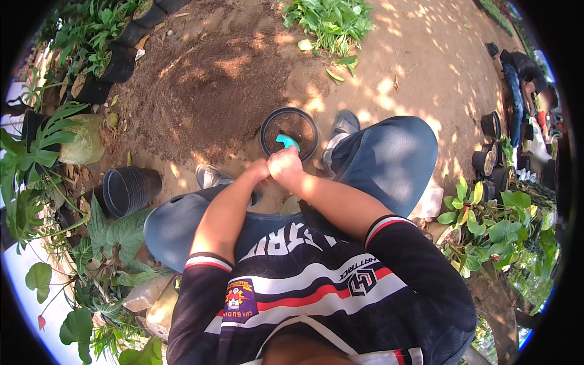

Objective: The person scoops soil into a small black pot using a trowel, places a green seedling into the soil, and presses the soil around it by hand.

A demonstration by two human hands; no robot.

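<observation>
My right hand (285,163) grips a turquoise hand tool (287,140), perhaps a small trowel; its lower part is hidden by my fist. The tool is over a round black plastic pot (263,145) that stands on the ground between my feet, with dark soil inside. Close against my right hand is my left hand (260,170), its fingers mostly hidden, so I cannot tell whether it holds anything. Just beyond the pot spreads a wide heap of loose brown soil (205,96).
A stack of black pots (132,189) lies tipped at left. Cut leafy plants (331,20) are piled ahead. Black grow bags (119,61) line the upper left. At far right another person (520,77) bends near several pots (483,162). Potted foliage (511,219) is close on my right.
</observation>
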